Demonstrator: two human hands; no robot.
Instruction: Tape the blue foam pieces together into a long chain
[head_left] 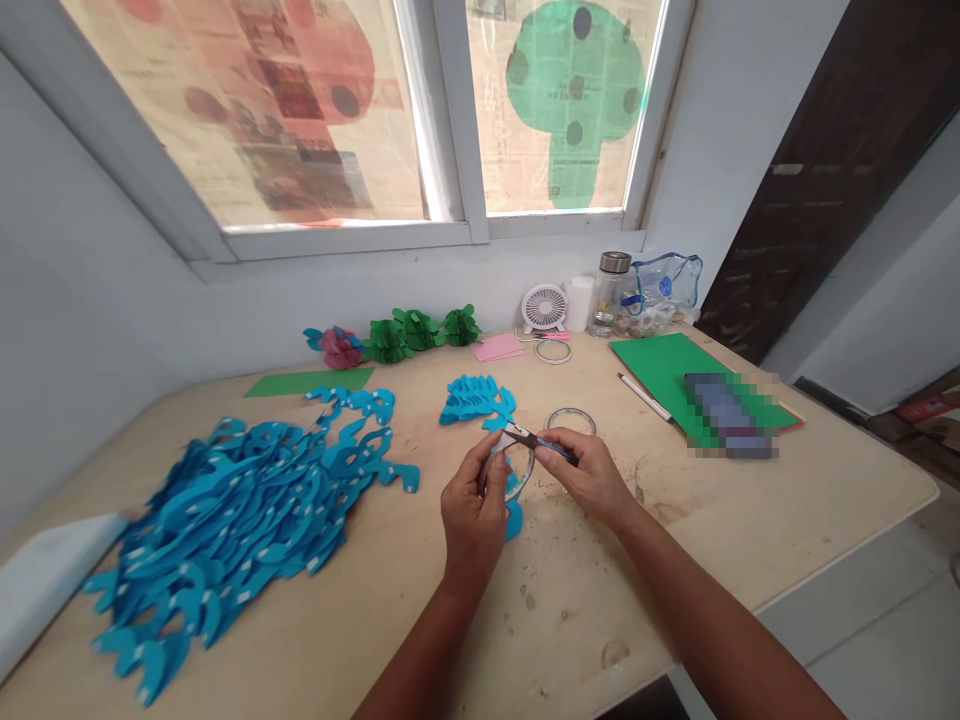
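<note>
My left hand [480, 500] is closed on a narrow tape roll [531, 468], held on edge over the table. Pinched in my right hand [589, 470] is a slim dark-handled tool [556, 450], perhaps a knife or scissors. Its tip meets the tape at my left fingertips. Just beyond my hands lies a row of blue paper cutouts [472, 398], and a blue curved piece [514, 520] shows partly hidden below the roll. Another thin tape ring [571, 412] rests flat behind my right hand. To the left spreads a large heap of blue paper cutouts [247, 510] with small white patches.
Along the wall stand green paper decorations [416, 333], a small white fan [545, 308] and a glass bottle [604, 300]. Pink paper [497, 347] and a third ring [553, 351] lie before the fan. On the right are a white pen [645, 397] and green sheets [660, 365] under a blurred object.
</note>
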